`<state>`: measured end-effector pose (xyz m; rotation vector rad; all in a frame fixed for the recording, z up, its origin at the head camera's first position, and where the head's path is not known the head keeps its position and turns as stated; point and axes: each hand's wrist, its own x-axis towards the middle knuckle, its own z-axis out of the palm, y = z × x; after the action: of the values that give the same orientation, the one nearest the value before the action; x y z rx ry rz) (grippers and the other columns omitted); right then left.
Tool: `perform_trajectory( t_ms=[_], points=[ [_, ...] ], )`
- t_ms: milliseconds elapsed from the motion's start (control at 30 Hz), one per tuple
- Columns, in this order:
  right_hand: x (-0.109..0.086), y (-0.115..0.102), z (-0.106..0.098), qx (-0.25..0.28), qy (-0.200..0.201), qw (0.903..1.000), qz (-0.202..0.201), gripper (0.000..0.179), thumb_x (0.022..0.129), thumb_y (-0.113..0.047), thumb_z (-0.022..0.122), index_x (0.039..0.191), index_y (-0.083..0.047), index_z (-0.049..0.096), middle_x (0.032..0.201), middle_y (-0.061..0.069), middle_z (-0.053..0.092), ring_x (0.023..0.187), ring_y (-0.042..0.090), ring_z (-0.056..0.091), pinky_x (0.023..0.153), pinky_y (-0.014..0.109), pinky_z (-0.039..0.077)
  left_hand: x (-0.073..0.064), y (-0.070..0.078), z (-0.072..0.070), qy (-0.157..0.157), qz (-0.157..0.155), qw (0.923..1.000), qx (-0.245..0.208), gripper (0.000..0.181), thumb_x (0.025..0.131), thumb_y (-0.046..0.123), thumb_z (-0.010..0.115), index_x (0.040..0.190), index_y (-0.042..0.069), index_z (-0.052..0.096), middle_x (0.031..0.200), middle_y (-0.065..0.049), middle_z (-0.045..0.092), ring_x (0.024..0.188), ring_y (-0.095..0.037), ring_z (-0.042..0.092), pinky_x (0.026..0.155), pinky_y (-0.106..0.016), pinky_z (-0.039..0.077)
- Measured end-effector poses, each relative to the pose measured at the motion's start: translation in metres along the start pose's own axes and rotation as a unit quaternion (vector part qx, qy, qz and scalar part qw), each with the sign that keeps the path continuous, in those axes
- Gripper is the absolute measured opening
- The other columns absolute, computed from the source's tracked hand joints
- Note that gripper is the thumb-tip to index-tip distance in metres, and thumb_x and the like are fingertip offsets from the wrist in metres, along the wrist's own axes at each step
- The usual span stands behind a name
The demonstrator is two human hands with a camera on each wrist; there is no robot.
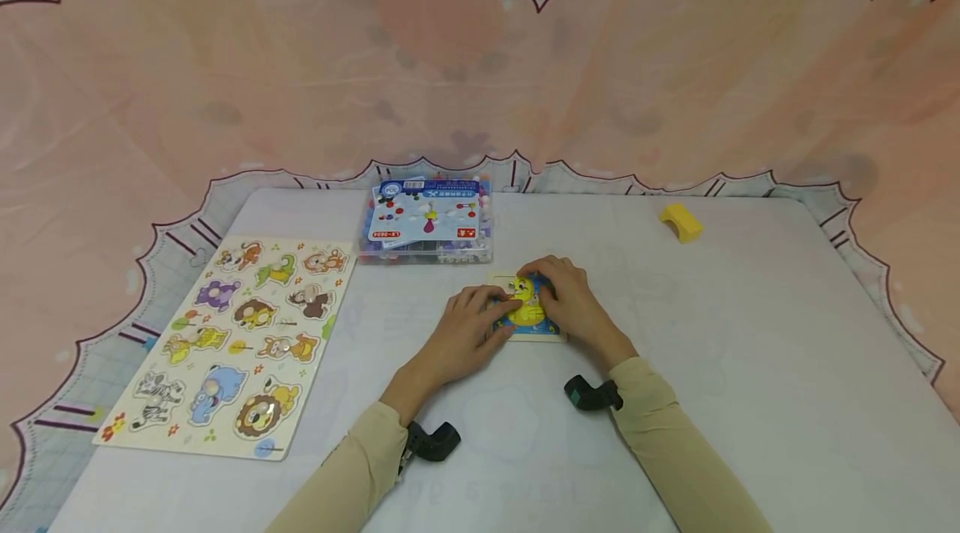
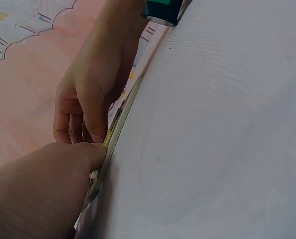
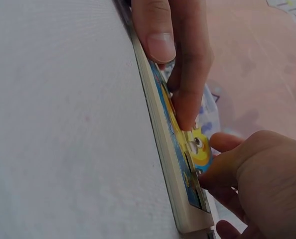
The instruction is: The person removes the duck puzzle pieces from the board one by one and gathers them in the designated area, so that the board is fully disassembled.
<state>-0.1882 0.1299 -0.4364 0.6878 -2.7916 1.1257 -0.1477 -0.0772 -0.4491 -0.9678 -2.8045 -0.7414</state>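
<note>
A small wooden jigsaw puzzle (image 1: pixel 531 331) with a yellow cartoon animal on blue lies on the table between both hands. My right hand (image 1: pixel 573 299) is at its right side. In the right wrist view, its thumb and index finger pinch a puzzle piece (image 3: pixel 203 147) printed with an eye, which stands tilted up from the wooden tray (image 3: pixel 173 199). My left hand (image 1: pixel 468 329) rests at the puzzle's left side, an extended finger touching the yellow picture and the thumb along the near edge. In the left wrist view, the hands hide most of the puzzle.
A large animal board (image 1: pixel 315 374) lies to the left. Behind the hands stands a clear plastic box (image 1: pixel 426 253) of small colourful parts with a printed sheet. A yellow arch block (image 1: pixel 681 223) sits at the back right. Dark wrist cameras (image 1: pixel 435 441) jut inward from both sleeves.
</note>
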Motion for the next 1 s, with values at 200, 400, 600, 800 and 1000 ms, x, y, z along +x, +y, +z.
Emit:
perform_trajectory(
  t_ms=[200,400,600,800,1000],
  points=[
    [0.001,0.002,0.001,0.008,0.008,0.9996,-0.024,0.031,0.087,0.004,0.056,0.113,-0.012,0.062,0.112,0.006,0.064,0.104,0.023,0.056,0.099,0.05,0.034,-0.001,0.002,-0.002,-0.006,-0.004,1.0,0.005,0.038,0.097,0.03,0.052,0.135,0.023,0.053,0.133,-0.002,0.047,0.123,-0.024,0.039,0.101,-0.048,0.033],
    [0.002,0.001,0.0,0.036,0.014,0.9988,-0.03,0.024,0.092,-0.001,0.054,0.114,-0.008,0.06,0.112,0.007,0.063,0.099,0.021,0.059,0.09,0.04,0.048,0.0,0.003,-0.003,-0.011,0.002,0.9999,0.008,0.038,0.098,0.028,0.051,0.136,0.029,0.053,0.134,-0.003,0.046,0.123,-0.026,0.038,0.102,-0.049,0.032],
    [0.002,-0.001,-0.002,0.056,0.026,0.9975,-0.033,0.02,0.093,-0.002,0.054,0.11,-0.007,0.061,0.109,0.007,0.061,0.103,0.02,0.058,0.093,0.039,0.048,0.001,0.004,-0.002,-0.014,0.002,0.9998,0.014,0.037,0.099,0.028,0.048,0.135,0.031,0.053,0.134,-0.004,0.045,0.125,-0.027,0.037,0.103,-0.05,0.031],
    [0.0,-0.001,-0.006,0.068,0.038,0.9966,-0.029,0.019,0.092,-0.001,0.054,0.108,-0.008,0.062,0.108,0.007,0.062,0.101,0.02,0.058,0.093,0.04,0.047,0.0,0.003,0.001,-0.012,0.0,0.9998,0.018,0.036,0.099,0.029,0.048,0.135,0.031,0.053,0.135,-0.003,0.045,0.125,-0.025,0.036,0.103,-0.049,0.03],
    [-0.004,0.005,-0.015,0.067,0.038,0.9968,0.022,0.017,0.094,-0.007,0.053,0.108,-0.013,0.061,0.109,0.002,0.061,0.103,0.018,0.057,0.092,0.04,0.048,0.0,0.002,0.001,-0.007,-0.005,0.9999,0.015,0.036,0.098,0.029,0.05,0.134,0.032,0.054,0.133,-0.002,0.045,0.125,-0.025,0.036,0.103,-0.049,0.029]
  ],
)
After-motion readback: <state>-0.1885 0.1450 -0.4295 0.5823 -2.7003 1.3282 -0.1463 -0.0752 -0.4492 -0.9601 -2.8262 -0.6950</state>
